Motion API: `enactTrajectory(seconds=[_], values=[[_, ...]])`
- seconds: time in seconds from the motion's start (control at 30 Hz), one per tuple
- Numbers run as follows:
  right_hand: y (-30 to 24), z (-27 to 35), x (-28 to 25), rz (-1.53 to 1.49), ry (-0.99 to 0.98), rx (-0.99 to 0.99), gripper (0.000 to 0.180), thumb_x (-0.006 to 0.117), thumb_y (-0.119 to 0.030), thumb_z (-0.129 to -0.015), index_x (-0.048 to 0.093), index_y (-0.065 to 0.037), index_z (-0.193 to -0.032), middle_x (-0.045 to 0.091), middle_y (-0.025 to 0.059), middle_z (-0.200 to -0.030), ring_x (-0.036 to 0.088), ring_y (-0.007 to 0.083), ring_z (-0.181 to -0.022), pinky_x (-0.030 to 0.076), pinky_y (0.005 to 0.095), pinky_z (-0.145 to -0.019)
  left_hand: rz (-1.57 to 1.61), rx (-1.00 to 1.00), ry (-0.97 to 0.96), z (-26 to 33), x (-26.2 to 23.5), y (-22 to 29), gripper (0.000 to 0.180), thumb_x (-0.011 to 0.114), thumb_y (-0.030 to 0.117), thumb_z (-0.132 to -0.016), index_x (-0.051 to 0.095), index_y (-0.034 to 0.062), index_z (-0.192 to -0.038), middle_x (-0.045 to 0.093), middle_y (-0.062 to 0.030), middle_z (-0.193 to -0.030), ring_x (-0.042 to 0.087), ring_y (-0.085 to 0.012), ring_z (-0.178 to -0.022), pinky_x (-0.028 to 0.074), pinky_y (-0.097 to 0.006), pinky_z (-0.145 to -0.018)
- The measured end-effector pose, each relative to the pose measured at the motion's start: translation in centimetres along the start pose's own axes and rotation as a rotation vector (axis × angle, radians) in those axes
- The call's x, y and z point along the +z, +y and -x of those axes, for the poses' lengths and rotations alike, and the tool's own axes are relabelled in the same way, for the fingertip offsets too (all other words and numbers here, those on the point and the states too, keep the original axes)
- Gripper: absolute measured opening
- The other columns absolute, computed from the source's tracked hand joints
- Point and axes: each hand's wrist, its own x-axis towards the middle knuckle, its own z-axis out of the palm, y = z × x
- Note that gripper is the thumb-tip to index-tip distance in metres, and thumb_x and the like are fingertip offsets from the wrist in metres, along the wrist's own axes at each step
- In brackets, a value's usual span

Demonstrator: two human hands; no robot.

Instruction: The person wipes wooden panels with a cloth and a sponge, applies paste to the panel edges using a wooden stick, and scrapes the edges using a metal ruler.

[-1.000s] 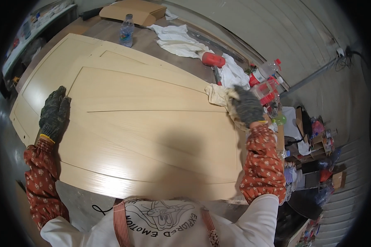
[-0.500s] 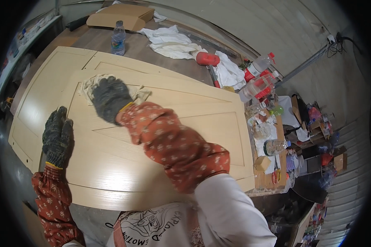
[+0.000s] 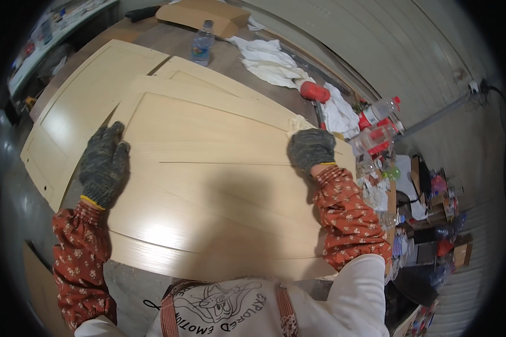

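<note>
A cream cabinet door panel [image 3: 219, 143] with grooved framing lies flat in front of me, partly over other cream panels [image 3: 62, 121] at the left and far side. My left hand [image 3: 103, 165], in a dark grey knit glove, rests along the top panel's left edge with its fingers stretched out. At the panel's right end, my right hand [image 3: 312, 150], gloved the same way, is closed over a pale cloth [image 3: 299, 123]. Only a bit of the cloth shows beyond the fingers, against the panel's surface.
Behind the panels stand a water bottle [image 3: 202, 44] and a cardboard box [image 3: 203, 16]. White rags [image 3: 270, 60] and a red-headed mallet [image 3: 315, 91] lie along the far side. Several plastic bottles [image 3: 376, 135] crowd the right end of the table. A wall rises behind.
My right hand has swept the cloth from the panel's far left part to its right end. My left hand stays by the left edge. The view has shifted.
</note>
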Motion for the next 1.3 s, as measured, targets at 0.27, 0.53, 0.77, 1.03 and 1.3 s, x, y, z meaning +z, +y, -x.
enactTrajectory(seconds=[0.27,0.53,0.77,1.03,1.3], values=[[-18.0,-10.1,-6.6,-0.171,0.19,-0.225,0.014,0.058,-0.023,-0.071,0.07,-0.017,-0.065,0.065,0.0082,-0.066,0.064,0.0252,-0.068,0.045,0.0412,-0.056,0.031,-0.032,-0.01,-0.3,0.0,0.3,0.033,0.055,0.016,-0.087,0.058,0.0036,-0.118,0.059,-0.0195,-0.114,0.054,-0.0352,-0.109,0.042,-0.042,-0.095],[-26.0,-12.1,-6.3,-0.551,0.637,-0.285,0.013,0.057,-0.021,-0.073,0.067,-0.012,-0.073,0.065,0.0142,-0.08,0.062,0.0315,-0.079,0.047,0.046,-0.069,-0.016,-0.032,-0.007,0.8,-0.5,-1.3,0.031,0.055,0.016,-0.087,0.06,0.0051,-0.117,0.06,-0.0178,-0.114,0.055,-0.0335,-0.109,0.043,-0.04,-0.095],[-2.8,-1.2,1.4,-0.228,0.469,-0.204,0.024,0.049,-0.025,-0.086,0.062,-0.009,-0.074,0.058,0.0128,-0.068,0.059,0.0316,-0.069,0.044,0.0485,-0.063,0.011,-0.041,-0.067,-0.6,0.1,0.5,0.029,0.052,0.016,-0.091,0.06,0.0054,-0.116,0.059,-0.017,-0.116,0.054,-0.0325,-0.11,0.042,-0.04,-0.096],[18.0,4.1,6.1,0.265,-0.297,0.278,0.036,0.043,-0.034,-0.087,0.068,-0.01,-0.096,0.068,0.0158,-0.088,0.065,0.0326,-0.08,0.05,0.0444,-0.076,0.031,-0.095,-0.057,-0.5,-0.6,1.1,0.029,0.052,0.018,-0.09,0.061,0.0085,-0.115,0.06,-0.0162,-0.115,0.056,-0.0319,-0.109,0.043,-0.04,-0.095],[13.3,4.4,4.5,0.229,-0.308,0.291,0.035,0.048,-0.031,-0.084,0.066,-0.013,-0.108,0.063,0.016,-0.11,0.062,0.0298,-0.097,0.049,0.0416,-0.084,0.041,-0.141,-0.028,-0.6,-0.9,0.7,0.029,0.055,0.018,-0.087,0.06,0.0102,-0.114,0.062,-0.0143,-0.111,0.06,-0.0296,-0.101,0.047,-0.038,-0.09]])
